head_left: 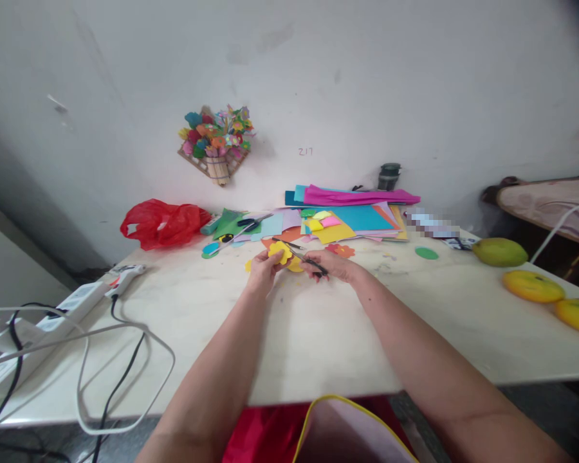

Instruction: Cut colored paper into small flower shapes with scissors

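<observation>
A yellow paper flower (280, 253) with rounded petals is pinched in my left hand (263, 270) above the middle of the table. My right hand (324, 265) is closed on the black handles of a pair of scissors (313, 262), whose blades point left toward the flower's right edge. Beneath the hands lies more yellow paper (295, 265), partly hidden. Just behind the right hand are orange-red paper flowers (342, 251), and a dark pen-like object (289, 244) lies behind the yellow flower.
Coloured paper sheets (367, 218) are stacked at the back. Black-handled scissors (253, 222) and a red plastic bag (161, 224) lie further left. A power strip (77, 302) with loose cables is at the left edge. Yellow-green fruits (499, 252) sit on the right.
</observation>
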The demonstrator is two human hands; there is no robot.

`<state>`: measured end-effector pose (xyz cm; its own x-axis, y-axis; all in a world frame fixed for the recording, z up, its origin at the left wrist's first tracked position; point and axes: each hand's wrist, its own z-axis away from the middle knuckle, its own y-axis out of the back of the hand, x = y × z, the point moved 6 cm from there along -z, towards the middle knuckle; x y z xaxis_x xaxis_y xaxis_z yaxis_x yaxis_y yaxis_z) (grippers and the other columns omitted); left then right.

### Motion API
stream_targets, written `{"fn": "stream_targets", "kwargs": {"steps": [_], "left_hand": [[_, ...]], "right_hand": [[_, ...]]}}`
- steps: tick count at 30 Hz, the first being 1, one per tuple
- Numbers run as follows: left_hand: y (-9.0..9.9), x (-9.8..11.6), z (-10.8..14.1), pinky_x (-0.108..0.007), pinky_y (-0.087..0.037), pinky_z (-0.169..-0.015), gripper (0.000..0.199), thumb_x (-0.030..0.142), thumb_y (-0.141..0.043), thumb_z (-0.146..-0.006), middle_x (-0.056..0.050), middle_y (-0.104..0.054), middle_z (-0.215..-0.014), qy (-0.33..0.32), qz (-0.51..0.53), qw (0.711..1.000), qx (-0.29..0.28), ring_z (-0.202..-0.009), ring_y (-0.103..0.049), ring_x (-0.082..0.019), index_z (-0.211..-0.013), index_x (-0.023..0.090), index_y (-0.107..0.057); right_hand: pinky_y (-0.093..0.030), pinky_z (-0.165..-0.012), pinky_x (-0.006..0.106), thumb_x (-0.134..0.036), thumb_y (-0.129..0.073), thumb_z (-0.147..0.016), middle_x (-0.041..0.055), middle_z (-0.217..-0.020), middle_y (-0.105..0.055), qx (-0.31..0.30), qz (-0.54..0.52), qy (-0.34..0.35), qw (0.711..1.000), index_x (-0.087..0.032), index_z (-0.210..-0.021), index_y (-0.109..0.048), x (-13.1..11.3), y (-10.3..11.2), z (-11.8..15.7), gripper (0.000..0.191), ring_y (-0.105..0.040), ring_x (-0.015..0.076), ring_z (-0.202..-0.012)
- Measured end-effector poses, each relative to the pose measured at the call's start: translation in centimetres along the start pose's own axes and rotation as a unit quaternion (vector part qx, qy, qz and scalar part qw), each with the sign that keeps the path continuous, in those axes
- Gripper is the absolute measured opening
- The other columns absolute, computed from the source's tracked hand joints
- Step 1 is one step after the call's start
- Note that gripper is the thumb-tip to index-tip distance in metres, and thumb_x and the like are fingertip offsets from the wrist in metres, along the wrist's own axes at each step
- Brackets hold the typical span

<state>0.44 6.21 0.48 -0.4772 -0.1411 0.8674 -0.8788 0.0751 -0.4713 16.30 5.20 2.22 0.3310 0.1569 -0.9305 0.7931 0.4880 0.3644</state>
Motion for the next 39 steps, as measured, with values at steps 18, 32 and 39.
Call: {"fn": "stream_targets", "kwargs": {"steps": [18,32,39], "left_hand": [[0.14,-0.3,-0.02,-0.034,-0.054,-0.081,0.024,0.022,-0.077,-0.059,-0.008,-0.071,-0.084,0.021,-0.005,1.0,-0.015,-0.079,-0.068,-0.02,-0.078,0.01,-0.067],[-0.04,-0.21,0.15,-0.033,-0.054,-0.079,0.023,0.021,-0.078,-0.059,-0.008,-0.071,-0.083,0.023,0.002,1.0,-0.014,-0.079,-0.067,-0.019,-0.076,0.011,-0.067],[-0.07,-0.11,0.18,-0.035,-0.053,-0.081,0.024,0.022,-0.079,-0.058,-0.008,-0.071,-0.084,0.018,0.003,1.0,-0.009,-0.079,-0.067,-0.019,-0.076,0.011,-0.067]], "right_hand": [[-0.027,-0.031,0.015,-0.037,-0.068,-0.073,-0.0023,-0.059,-0.058,-0.019,-0.016,0.012,1.0,-0.016,-0.085,-0.058,0.6,-0.12,-0.36,0.026,-0.051,0.0068,-0.042],[-0.025,-0.031,0.015,-0.031,-0.065,-0.074,-0.0032,-0.057,-0.056,-0.018,-0.019,0.008,1.0,-0.016,-0.086,-0.057,0.41,-0.3,-0.35,0.021,-0.048,0.0064,-0.041],[-0.026,-0.032,0.015,-0.036,-0.064,-0.074,-0.0027,-0.058,-0.055,-0.014,-0.007,0.018,1.0,-0.016,-0.086,-0.057,0.56,-0.51,-0.6,0.025,-0.049,0.0069,-0.042]]}}
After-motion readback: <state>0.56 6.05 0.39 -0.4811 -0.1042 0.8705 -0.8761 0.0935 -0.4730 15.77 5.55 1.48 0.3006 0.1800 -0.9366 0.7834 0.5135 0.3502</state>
